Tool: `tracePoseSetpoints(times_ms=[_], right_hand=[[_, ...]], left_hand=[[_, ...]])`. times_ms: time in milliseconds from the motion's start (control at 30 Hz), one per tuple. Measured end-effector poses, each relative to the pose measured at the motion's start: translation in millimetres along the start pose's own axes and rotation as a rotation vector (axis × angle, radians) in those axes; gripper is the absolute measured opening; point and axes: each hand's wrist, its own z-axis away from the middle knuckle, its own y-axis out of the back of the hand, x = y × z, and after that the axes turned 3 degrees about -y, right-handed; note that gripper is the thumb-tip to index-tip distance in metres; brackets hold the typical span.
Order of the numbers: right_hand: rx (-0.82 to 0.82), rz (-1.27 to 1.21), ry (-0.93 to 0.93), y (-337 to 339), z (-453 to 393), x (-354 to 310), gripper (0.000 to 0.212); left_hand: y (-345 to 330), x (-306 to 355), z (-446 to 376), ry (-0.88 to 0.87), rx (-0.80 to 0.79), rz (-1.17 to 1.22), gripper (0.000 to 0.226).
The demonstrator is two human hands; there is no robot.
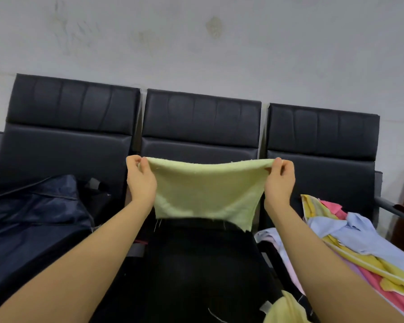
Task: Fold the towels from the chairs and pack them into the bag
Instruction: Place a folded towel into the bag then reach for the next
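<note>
Two bare forearms reach forward from the bottom corners, converging toward the middle seat. Between them, close below the camera, lies a black cloth (pixel 203 271) over the middle chair (pixel 201 120). Above it hangs the pale green towel (pixel 205 190), held up in the air and stretched flat between both hands, its lower edge hanging just over the black cloth. The left hand (pixel 141 180) pinches the towel's top left corner between thumb and curled fingers, wrist bent slightly back. The right hand (pixel 279 180) pinches the top right corner the same way, level with the left, so the top edge sags only a little. The dark blue bag (pixel 33 224) sits on the left chair (pixel 68 122). A pile of towels (pixel 350 241), pink, yellow and light blue, lies on the right chair (pixel 322 134).
</note>
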Motion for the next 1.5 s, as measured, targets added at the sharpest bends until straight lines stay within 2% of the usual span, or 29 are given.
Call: tracePoseSetpoints(times_ms=[233, 367, 533, 633, 733, 967, 1100, 1200, 1300, 1333, 1400, 1500], right_hand=[[-0.019, 0.120, -0.088, 36.4, 53.4, 45.8, 0.021], [-0.055, 0.275, -0.158, 57.7, 79.5, 77.2, 0.019], [-0.082, 0.409, -0.286, 83.3, 106.5, 124.5, 0.035], [-0.100, 0.573, -0.384, 91.7, 112.1, 144.0, 0.034], [-0.140, 0.598, -0.401, 89.2, 109.2, 153.7, 0.031], [-0.116, 0.549, -0.308, 62.5, 82.6, 181.1, 0.032], [-0.118, 0.612, -0.304, 48.0, 64.7, 203.7, 0.030], [-0.148, 0.701, -0.289, 42.5, 57.2, 218.6, 0.032], [-0.202, 0.952, -0.048, 39.3, 63.4, 227.4, 0.023], [-0.237, 1.025, 0.054, 38.7, 69.7, 229.2, 0.020], [-0.362, 1.070, 0.214, 37.9, 83.9, 231.1, 0.030], [-0.728, 1.111, 0.275, 40.3, 105.7, 224.0, 0.044]], left_hand=[[38.9, -60.2, 67.8, 0.061, -0.029, -0.123, 0.008], [58.7, -90.7, 100.4, 0.068, -0.046, -0.396, 0.015], [74.1, -119.2, 129.9, 0.129, -0.169, -0.689, 0.016], [78.2, -134.6, 133.9, 0.083, -0.256, -0.863, 0.019], [74.1, -148.5, 124.7, 0.008, -0.318, -0.985, 0.021], [33.9, -170.9, 83.5, -0.227, -0.400, -1.077, 0.019], [12.5, -188.4, 66.0, -0.338, -0.411, -1.158, 0.013], [3.9, -201.7, 60.2, -0.346, -0.443, -1.235, 0.015], [0.3, -209.2, 66.7, -0.411, -0.499, -1.235, 0.031], [0.4, -210.0, 74.2, -0.438, -0.543, -1.215, 0.034], [2.0, -213.5, 91.3, -0.465, -0.645, -1.185, 0.035], [8.7, -212.6, 117.9, -0.375, -0.798, -1.202, 0.051]])
